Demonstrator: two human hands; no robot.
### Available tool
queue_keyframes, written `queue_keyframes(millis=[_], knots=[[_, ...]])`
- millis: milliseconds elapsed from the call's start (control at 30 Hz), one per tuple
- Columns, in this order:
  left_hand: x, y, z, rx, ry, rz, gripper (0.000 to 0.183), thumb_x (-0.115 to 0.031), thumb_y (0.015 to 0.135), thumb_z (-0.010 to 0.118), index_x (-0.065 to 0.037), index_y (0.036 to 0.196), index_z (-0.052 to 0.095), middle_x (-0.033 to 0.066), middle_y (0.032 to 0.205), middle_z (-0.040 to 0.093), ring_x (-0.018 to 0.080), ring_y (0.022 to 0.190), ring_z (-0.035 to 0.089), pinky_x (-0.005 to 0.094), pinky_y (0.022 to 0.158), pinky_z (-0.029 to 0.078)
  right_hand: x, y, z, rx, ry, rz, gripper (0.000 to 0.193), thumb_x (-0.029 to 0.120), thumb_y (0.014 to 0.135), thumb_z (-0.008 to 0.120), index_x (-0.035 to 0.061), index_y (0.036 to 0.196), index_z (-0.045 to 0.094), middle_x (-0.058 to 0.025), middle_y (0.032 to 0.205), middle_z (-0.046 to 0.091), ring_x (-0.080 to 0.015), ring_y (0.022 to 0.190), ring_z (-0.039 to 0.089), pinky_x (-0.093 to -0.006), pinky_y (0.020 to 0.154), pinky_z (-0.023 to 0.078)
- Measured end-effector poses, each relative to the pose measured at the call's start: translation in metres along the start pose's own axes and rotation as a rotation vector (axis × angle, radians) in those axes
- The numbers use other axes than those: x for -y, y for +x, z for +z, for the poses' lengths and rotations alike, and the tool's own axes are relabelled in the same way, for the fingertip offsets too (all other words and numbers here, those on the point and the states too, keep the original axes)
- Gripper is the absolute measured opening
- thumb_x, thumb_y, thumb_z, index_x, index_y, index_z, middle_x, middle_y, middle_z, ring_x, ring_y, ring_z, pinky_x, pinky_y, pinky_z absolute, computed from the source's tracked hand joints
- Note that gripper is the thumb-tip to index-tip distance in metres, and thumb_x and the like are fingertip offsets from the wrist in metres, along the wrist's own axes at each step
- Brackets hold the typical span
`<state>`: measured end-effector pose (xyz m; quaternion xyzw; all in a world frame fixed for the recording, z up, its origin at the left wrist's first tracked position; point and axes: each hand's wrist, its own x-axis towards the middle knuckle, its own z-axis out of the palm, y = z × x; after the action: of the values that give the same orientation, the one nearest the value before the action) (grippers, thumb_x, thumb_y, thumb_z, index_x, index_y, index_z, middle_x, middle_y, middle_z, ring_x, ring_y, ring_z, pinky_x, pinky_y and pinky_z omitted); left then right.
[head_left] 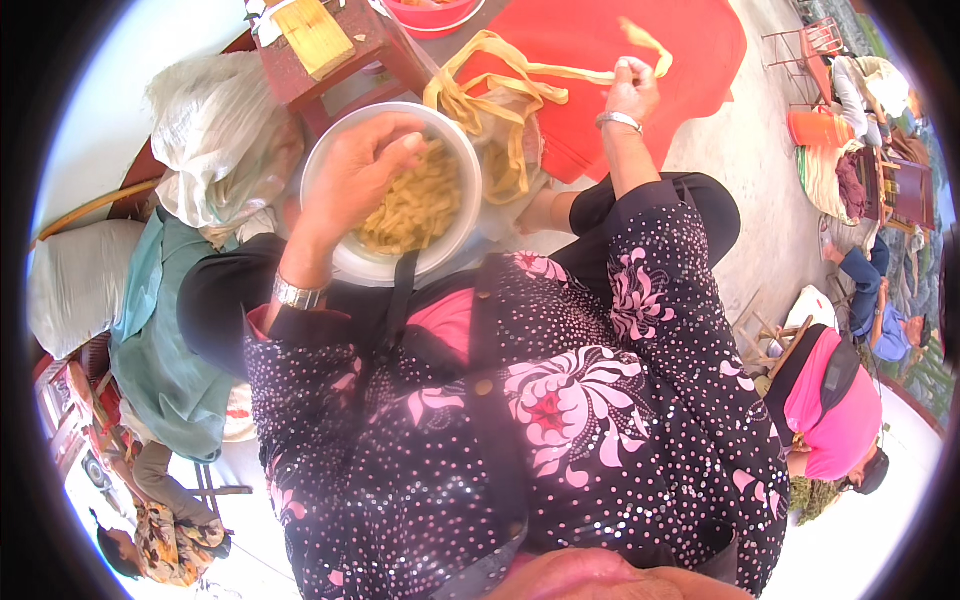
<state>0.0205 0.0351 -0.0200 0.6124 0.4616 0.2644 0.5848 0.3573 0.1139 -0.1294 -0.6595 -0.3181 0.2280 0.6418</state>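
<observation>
My right hand (633, 92) is raised at the upper right, its fingers pinched on a long, flat yellow strip (590, 77). One end of the strip flips up blurred beyond the hand, and the rest runs left into a tangle of looped yellow strips (497, 85). Over the left side of a white bucket (472, 190) hovers my left hand (368, 165), fingers curled with the thumb close by; whatever they hold is hidden. Inside the bucket lies a heap of short yellow pieces (415, 205). The bucket stands between my legs.
A reddish-brown stool (375, 30) with a yellow block (315, 40) stands behind the bucket. Red sheeting (620, 35) covers floor ahead. A whitish sack (215, 135) is at left. Other people sit to the right, one in a pink top (840, 410); another (165, 530) is lower left.
</observation>
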Motion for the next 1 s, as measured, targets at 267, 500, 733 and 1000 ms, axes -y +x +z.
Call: queue_keyframes(millis=[267, 500, 733, 1000], knots=[[-0.006, 0.004, 0.017, -0.060, -0.075, -0.030, 0.038, -0.029, 0.097, 0.045, 0.002, 0.114, 0.056, 0.0107, 0.103, 0.063, 0.0154, 0.091, 0.061, 0.0277, 0.079, 0.049, 0.086, -0.084, 0.006, 0.660, -0.217, -0.625, 0.010, 0.010, 0.089, 0.055, 0.0068, 0.097, 0.062, -0.0035, 0.085, 0.063, -0.0137, 0.074, 0.064, -0.0261, 0.057, 0.049], [0.030, 0.014, 0.045, -0.090, -0.448, -0.121, 0.036, -0.028, 0.098, 0.041, 0.003, 0.110, 0.057, 0.0122, 0.093, 0.065, 0.0179, 0.085, 0.063, 0.0290, 0.080, 0.049, 0.079, -0.194, 0.014, 1.278, -0.687, -0.546, 0.013, 0.020, 0.081, 0.055, 0.0110, 0.089, 0.059, -0.0095, 0.087, 0.059, -0.0281, 0.081, 0.060, -0.0396, 0.068, 0.051], [0.022, 0.004, 0.047, -0.202, -0.569, -0.043, 0.029, -0.018, 0.098, 0.041, 0.000, 0.118, 0.051, 0.0039, 0.076, 0.057, 0.0122, 0.070, 0.056, 0.0268, 0.072, 0.049, 0.056, -0.182, -0.008, 1.214, -0.033, 0.017, 0.022, 0.028, 0.086, 0.060, 0.0086, 0.095, 0.064, -0.0063, 0.103, 0.063, -0.0179, 0.094, 0.061, -0.0329, 0.074, 0.050], [0.014, 0.000, 0.061, -0.037, -0.408, -0.040, 0.030, -0.014, 0.097, 0.043, 0.001, 0.122, 0.052, -0.0008, 0.075, 0.054, 0.0063, 0.070, 0.051, 0.0216, 0.068, 0.044, 0.075, -0.146, -0.002, 0.990, 0.545, 0.512, 0.054, 0.044, 0.095, 0.040, 0.0017, 0.128, 0.045, -0.0120, 0.119, 0.056, -0.0210, 0.113, 0.053, -0.0276, 0.065, 0.052]])
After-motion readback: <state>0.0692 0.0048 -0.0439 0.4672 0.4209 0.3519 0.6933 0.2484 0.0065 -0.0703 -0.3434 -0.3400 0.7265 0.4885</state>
